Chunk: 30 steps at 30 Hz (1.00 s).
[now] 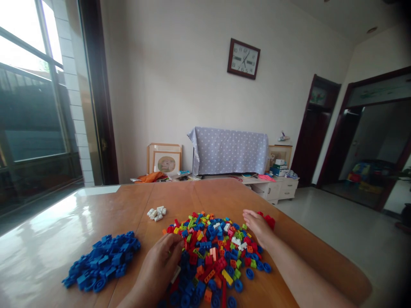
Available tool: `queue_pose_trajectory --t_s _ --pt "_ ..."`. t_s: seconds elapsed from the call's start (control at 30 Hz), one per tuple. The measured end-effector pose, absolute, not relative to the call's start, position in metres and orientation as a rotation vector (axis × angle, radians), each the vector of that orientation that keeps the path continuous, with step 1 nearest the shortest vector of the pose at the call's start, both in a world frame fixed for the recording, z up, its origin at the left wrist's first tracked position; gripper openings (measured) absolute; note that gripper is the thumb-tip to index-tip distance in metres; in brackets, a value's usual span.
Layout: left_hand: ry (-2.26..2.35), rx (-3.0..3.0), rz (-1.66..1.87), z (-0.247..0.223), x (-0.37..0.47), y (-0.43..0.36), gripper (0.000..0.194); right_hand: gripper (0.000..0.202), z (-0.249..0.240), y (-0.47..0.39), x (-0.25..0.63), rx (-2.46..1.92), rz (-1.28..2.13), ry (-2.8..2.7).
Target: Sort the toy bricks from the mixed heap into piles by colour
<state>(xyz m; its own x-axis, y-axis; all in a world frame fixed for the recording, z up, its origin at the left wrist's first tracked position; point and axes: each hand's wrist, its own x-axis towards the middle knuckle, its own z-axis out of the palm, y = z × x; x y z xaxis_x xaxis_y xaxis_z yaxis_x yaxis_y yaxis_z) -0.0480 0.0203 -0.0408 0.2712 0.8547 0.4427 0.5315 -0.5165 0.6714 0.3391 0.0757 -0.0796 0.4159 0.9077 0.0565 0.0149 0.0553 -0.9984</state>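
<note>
A large mixed pile of toy building bricks [212, 252] lies in front of me, in blue, red, green, orange, yellow and white. My left hand [163, 256] is at the pile's left side, its fingers curled in and pressed together. Whatever those fingers hold, if anything, is hidden. A whitish piece [175, 274] shows just below that hand; I cannot tell whether it is touched. Over the pile's right edge, my right hand [258, 226] reaches with fingers stretched out and nothing visible in them. Partly behind it sits a small group of red bricks [270, 221].
Left of the mixed pile is a heap of blue bricks [104, 262]. Several white bricks [157, 213] form a small cluster farther back. All rest on a brown wooden table [199, 194]. Beyond its far edge stand a low white cabinet [285, 188] and something draped in a dotted cloth [231, 149].
</note>
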Motion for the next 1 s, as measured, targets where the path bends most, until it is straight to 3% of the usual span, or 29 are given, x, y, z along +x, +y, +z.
queue_pose_trajectory --t_s 0.33,1.0 --pt "1.276 2.15 1.113 -0.039 -0.045 0.019 0.03 0.048 -0.088 0.078 0.33 -1.297 0.882 -0.903" --pt "1.293 2.119 1.194 -0.038 -0.047 0.018 0.028 0.042 -0.058 0.064 0.302 -1.264 0.935 -1.045"
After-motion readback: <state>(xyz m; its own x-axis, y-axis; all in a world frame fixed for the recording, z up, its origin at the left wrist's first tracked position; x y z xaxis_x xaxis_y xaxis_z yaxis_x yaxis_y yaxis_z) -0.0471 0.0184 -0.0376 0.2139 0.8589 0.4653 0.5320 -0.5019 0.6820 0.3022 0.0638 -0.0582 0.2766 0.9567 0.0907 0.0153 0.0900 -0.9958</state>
